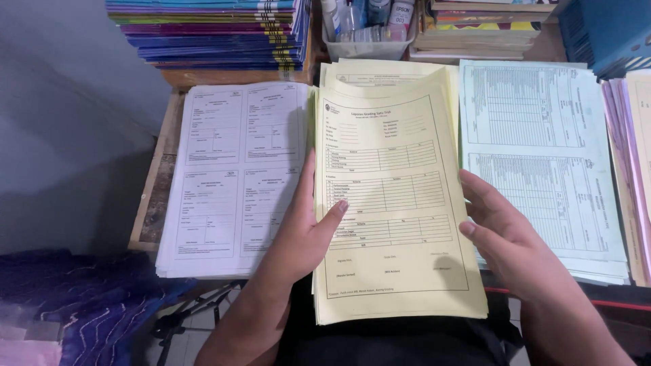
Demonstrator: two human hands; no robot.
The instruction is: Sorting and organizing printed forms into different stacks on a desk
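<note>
A stack of pale yellow printed forms lies in front of me, its near end hanging over the table edge above my lap. My left hand grips the stack's left edge, thumb on top of the top sheet and fingers tucked under or beside it. My right hand holds the right edge, thumb pressing the top sheet near its margin. The top sheet shows ruled tables and lines of print.
A white stack of forms lies to the left, a light blue-green stack to the right, pink sheets at the far right. Behind stand piled coloured books and a tray of ink bottles. Purple cloth lies lower left.
</note>
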